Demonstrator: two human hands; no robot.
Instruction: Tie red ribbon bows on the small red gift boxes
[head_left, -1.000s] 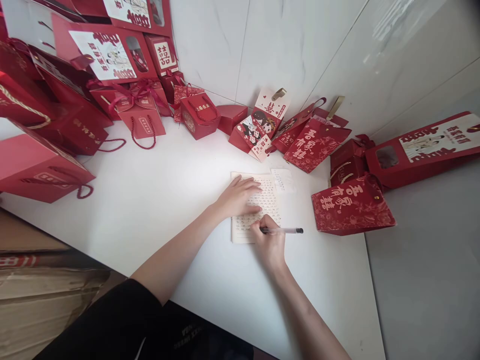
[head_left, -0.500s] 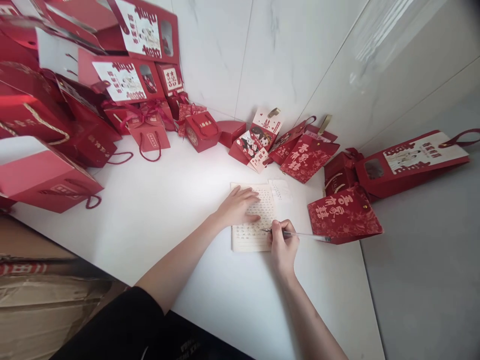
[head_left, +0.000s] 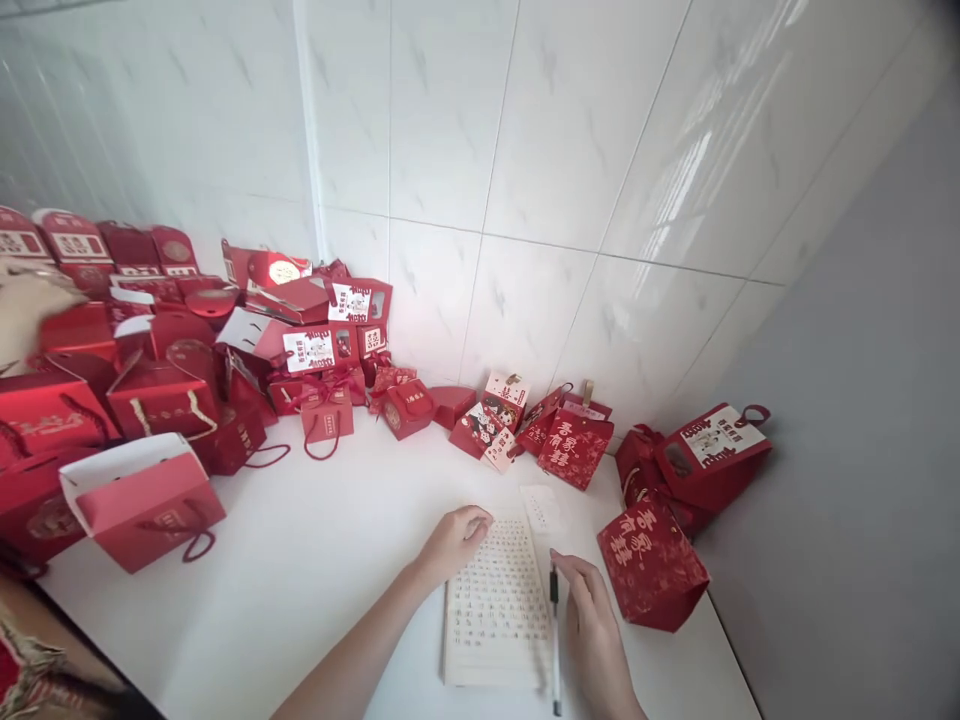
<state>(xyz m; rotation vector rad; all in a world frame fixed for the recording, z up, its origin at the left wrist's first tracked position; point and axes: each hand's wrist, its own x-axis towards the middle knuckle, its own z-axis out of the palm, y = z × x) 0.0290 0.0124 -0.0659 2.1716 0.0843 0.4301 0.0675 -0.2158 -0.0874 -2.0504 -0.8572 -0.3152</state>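
Note:
A lined notebook with rows of handwriting lies open on the white table. My left hand rests at its upper left edge, fingers loosely curled and a little apart, with nothing seen in them. Just right of the page is my right hand, seen from the back, its thumb hidden. A pen with a clear barrel and black grip hangs downward from its fingertips, roughly along the notebook's right edge. A small slip of paper with writing on it lies above the notebook.
Red gift boxes and bags crowd the left, including an open-topped bag. More stand along the tiled wall, among them a patterned box. A red floral box stands close to my right hand. A blurred hand-like shape shows far left.
The view has tilted up, showing more wall. My left hand has curled and drawn to the page's edge. The pen has left the page and swung to point toward me.

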